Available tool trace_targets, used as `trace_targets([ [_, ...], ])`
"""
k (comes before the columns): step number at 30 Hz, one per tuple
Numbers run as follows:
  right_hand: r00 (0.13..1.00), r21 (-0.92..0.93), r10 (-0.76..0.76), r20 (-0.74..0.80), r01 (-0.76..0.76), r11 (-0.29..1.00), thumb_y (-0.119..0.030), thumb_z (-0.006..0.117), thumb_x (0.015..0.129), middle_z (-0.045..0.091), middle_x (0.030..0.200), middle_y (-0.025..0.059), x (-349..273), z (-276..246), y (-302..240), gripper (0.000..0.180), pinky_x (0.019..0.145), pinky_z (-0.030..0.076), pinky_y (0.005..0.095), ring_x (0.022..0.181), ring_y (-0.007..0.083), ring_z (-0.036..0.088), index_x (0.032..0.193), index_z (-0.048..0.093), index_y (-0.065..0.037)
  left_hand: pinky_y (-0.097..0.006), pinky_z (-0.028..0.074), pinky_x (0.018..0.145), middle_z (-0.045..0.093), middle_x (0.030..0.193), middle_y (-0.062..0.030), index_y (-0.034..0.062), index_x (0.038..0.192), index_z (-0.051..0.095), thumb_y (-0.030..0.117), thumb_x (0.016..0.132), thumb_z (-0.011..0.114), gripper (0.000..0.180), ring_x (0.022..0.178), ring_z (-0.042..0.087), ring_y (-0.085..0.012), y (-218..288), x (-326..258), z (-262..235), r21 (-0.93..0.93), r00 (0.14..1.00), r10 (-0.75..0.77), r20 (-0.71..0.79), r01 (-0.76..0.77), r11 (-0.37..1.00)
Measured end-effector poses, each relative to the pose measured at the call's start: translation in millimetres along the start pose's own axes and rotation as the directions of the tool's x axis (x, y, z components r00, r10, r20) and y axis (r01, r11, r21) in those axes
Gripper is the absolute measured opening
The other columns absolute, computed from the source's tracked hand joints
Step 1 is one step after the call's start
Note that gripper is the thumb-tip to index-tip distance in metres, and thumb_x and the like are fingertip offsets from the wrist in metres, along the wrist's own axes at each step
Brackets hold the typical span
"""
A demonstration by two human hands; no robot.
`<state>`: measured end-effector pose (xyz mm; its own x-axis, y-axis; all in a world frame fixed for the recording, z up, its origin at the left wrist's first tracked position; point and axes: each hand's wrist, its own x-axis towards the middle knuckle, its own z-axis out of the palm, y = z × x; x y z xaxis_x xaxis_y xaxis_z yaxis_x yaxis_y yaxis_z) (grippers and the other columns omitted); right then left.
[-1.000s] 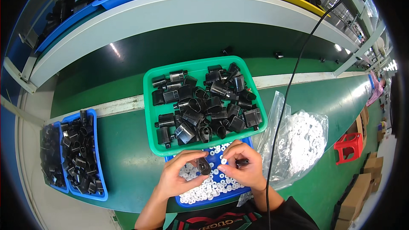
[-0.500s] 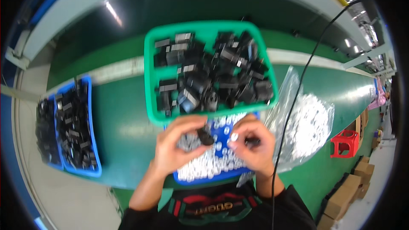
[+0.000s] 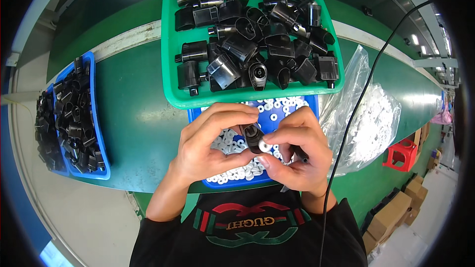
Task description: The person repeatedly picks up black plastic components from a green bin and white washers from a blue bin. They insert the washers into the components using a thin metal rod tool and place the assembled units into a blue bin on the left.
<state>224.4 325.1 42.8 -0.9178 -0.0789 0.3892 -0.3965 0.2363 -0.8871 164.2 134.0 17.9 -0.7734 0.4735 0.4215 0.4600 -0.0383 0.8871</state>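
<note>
Black hollow plastic housing (image 3: 253, 138) is grasped between thumb and fingers of the left hand (image 3: 204, 141), above the blue plastic tray (image 3: 269, 126). Right hand (image 3: 302, 143) pinches a round white washer (image 3: 265, 146) at the housing's right edge; its curled fingers also retain a dark elongated part (image 3: 300, 154).

- Glossy black plastic housing (image 3: 251, 136), there in the left hand (image 3: 205, 141)!
- Smooth white ring (image 3: 264, 146) in the right hand (image 3: 307, 151)!
- Beyond them, smooth green plastic tray (image 3: 167, 44)!
- To their right, crinkled, shiny plastic bag (image 3: 353, 76)!
</note>
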Motion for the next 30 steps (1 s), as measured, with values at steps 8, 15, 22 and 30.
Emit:
trace_targets([
  [8, 0.999, -0.083, 0.026, 0.019, -0.024, 0.996, -0.002, 0.083, 0.07, 0.058, 0.094, 0.0082, -3.0, 4.9, -2.8, 0.047, 0.053, 0.04, 0.0252, 0.069, 0.0132, 0.051, 0.113, 0.065, -0.004, -0.037, 0.059, 0.081, 0.058, 0.108, -0.0202, -0.0029, 0.111, 0.054, 0.003, 0.066, 0.088, 0.057, 0.096, 0.067, -0.0281, -9.6, -7.1, -0.2, 0.075, 0.99, 0.132, 0.047, -0.135, 0.988],
  [15, 0.999, -0.128, 0.048, 0.015, -0.046, 0.991, -0.004, 0.084, 0.07, 0.057, 0.092, 0.0091, -1.7, 7.4, -5.1, 0.046, 0.062, 0.049, 0.0289, 0.078, 0.02, 0.059, 0.111, 0.065, -0.003, -0.037, 0.059, 0.078, 0.059, 0.108, -0.0192, -0.001, 0.114, 0.052, 0.005, 0.063, 0.091, 0.065, 0.094, 0.067, -0.0281, -12.9, -9.7, 4.1, 0.04, 0.994, 0.107, 0.025, -0.108, 0.993],
  [22, 0.999, 0.0, 0.035, 0.038, -0.035, 0.999, 0.003, 0.072, 0.071, 0.058, 0.092, 0.0096, -0.1, 0.7, -11.2, 0.036, 0.061, 0.049, 0.0289, 0.076, 0.0198, 0.059, 0.107, 0.069, -0.003, -0.032, 0.056, 0.071, 0.068, 0.097, -0.0128, 0.0024, 0.106, 0.057, 0.007, 0.064, 0.089, 0.053, 0.087, 0.069, -0.0239, -10.8, -9.1, 12.8, -0.048, 0.999, -0.004, 0.043, 0.006, 0.999],
  [30, 0.929, 0.767, -0.342, -0.14, 0.32, 0.557, 0.009, 0.07, 0.071, 0.06, 0.061, 0.0044, 27.0, -24.0, -18.4, 0.026, 0.045, 0.038, 0.0251, 0.057, 0.0153, 0.054, 0.061, 0.055, -0.009, -0.029, 0.053, 0.064, 0.066, 0.089, -0.0187, 0.0045, 0.106, 0.041, -0.01, 0.071, 0.081, 0.055, 0.077, 0.066, -0.0197, -5.7, -12.4, 11.1, -0.1, 0.989, -0.051, 0.138, 0.065, 0.993],
])
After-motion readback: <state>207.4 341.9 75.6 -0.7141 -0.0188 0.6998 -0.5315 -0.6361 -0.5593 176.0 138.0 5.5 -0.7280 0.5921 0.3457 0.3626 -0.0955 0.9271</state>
